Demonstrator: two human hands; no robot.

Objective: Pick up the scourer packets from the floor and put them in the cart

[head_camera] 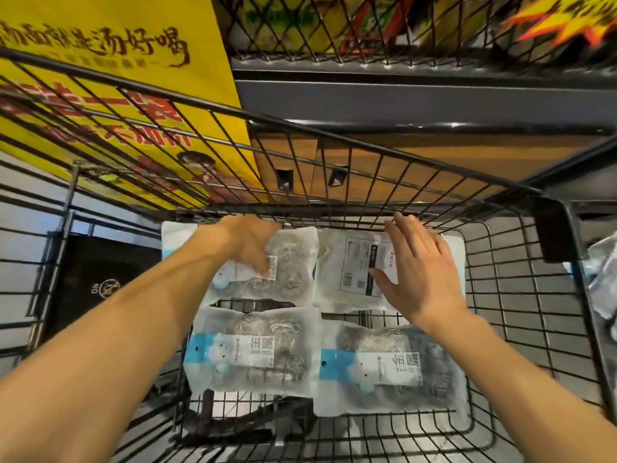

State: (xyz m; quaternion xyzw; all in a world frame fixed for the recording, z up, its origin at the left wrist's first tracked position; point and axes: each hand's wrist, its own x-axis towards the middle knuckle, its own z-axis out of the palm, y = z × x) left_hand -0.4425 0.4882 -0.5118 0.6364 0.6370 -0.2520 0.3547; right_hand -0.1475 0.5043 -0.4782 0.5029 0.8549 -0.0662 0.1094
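Note:
Several clear scourer packets lie flat on the floor of the black wire cart [534, 295]. My left hand [250, 245] grips the far-left packet [293, 265], thumb on its label, fingers curled at its top edge. Straight-fingered, my right hand [420, 272] rests flat on the far-right packet [347, 262], which lies label-back up. Two more packets lie nearer me: one at the left [253, 352] and one at the right [394, 365], both face up with blue and white labels.
A yellow poster [117, 78] stands beyond the cart at the left. A grey shelf with mesh guard [400, 45] and wooden drawers [384, 162] is straight ahead. More clear packets [604, 279] show outside the cart's right wall.

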